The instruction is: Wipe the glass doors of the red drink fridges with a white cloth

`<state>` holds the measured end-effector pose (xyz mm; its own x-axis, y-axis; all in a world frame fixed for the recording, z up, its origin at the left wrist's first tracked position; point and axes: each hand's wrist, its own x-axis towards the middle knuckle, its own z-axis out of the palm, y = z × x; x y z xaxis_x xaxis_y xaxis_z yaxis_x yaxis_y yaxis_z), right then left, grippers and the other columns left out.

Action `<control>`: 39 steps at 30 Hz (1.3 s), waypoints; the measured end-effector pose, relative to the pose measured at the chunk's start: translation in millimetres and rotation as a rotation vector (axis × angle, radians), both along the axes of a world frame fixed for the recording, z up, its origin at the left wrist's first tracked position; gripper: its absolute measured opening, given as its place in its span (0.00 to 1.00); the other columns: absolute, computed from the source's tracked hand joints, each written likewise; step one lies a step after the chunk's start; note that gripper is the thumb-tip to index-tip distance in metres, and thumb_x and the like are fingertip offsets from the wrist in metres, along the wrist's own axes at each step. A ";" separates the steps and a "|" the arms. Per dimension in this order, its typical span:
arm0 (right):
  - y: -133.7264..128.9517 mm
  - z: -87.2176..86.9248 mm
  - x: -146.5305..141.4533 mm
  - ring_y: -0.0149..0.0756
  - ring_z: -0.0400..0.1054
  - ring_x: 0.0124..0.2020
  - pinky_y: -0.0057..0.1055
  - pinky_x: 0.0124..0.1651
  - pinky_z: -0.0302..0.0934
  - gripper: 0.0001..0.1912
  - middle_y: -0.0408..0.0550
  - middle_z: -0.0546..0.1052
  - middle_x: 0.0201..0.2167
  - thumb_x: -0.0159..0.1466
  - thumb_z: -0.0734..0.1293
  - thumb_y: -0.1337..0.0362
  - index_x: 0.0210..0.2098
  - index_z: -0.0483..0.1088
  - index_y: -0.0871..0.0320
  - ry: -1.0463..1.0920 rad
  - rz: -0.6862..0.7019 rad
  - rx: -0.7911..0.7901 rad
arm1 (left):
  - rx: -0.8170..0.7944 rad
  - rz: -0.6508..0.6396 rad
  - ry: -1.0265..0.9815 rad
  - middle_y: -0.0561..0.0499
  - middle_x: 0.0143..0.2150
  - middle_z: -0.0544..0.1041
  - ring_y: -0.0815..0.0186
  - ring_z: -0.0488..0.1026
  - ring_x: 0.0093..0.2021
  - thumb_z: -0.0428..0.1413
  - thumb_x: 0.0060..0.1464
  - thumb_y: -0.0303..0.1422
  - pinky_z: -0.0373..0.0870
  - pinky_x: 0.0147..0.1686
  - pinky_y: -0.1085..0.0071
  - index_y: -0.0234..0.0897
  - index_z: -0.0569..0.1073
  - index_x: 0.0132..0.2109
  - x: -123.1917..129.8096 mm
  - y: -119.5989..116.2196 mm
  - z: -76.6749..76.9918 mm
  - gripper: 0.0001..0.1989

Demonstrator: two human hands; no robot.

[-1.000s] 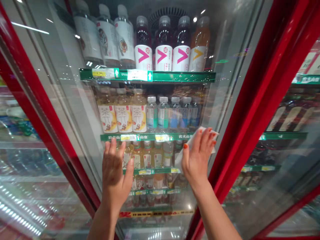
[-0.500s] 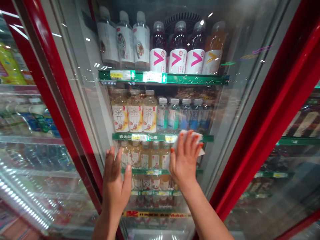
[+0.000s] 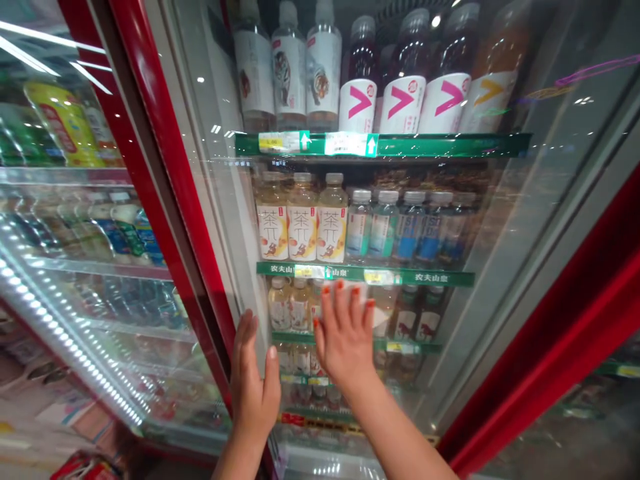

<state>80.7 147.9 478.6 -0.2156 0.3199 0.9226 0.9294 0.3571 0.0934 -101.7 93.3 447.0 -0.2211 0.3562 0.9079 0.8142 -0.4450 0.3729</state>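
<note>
My right hand presses a white cloth flat against the glass door of a drinks fridge, and most of the cloth is hidden behind the fingers. My left hand rests on the same glass near the door's red frame, fingers spread and holding nothing. Behind the glass, just beyond my hands, stand rows of bottled tea and bottled water. Above them are dark red bottled drinks with pink chevron labels.
A red frame borders the door on the left, with a second fridge section and a bright LED strip beyond it. Another red frame runs along the right. Green shelf strips carry price tags.
My right hand and the cloth have slid left and down across the glass, closer to my left hand. The view has swung left, so the shelves sit further right.
</note>
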 end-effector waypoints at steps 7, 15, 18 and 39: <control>-23.0 -81.5 32.7 0.50 0.26 0.86 0.70 0.84 0.38 0.45 0.49 0.38 0.84 0.74 0.61 0.66 0.85 0.36 0.55 0.079 -0.085 0.011 | -0.085 -0.069 0.037 0.48 0.83 0.60 0.65 0.55 0.83 0.50 0.75 0.27 0.52 0.82 0.65 0.47 0.56 0.82 -13.7 -8.8 -13.4 0.34; -4.7 -47.3 -8.7 0.47 0.22 0.86 0.59 0.86 0.26 0.43 0.45 0.42 0.85 0.75 0.62 0.63 0.84 0.40 0.55 -0.075 0.121 -0.023 | -0.110 0.029 0.211 0.47 0.85 0.54 0.57 0.46 0.86 0.50 0.74 0.28 0.51 0.83 0.54 0.46 0.53 0.83 1.6 -5.6 -36.4 0.35; -10.6 -82.0 7.8 0.37 0.25 0.86 0.44 0.87 0.20 0.42 0.37 0.47 0.84 0.74 0.63 0.65 0.83 0.46 0.52 -0.231 0.171 -0.006 | -0.068 0.072 0.225 0.47 0.85 0.54 0.55 0.48 0.85 0.52 0.73 0.26 0.52 0.82 0.52 0.48 0.54 0.83 -3.4 0.2 -48.6 0.37; 14.2 -57.2 -40.7 0.52 0.32 0.87 0.61 0.87 0.35 0.48 0.48 0.50 0.85 0.71 0.64 0.64 0.84 0.40 0.59 -0.281 0.360 0.043 | 0.244 -0.055 -0.066 0.43 0.85 0.53 0.51 0.53 0.84 0.37 0.78 0.49 0.55 0.82 0.39 0.49 0.48 0.84 -11.2 25.7 -105.8 0.33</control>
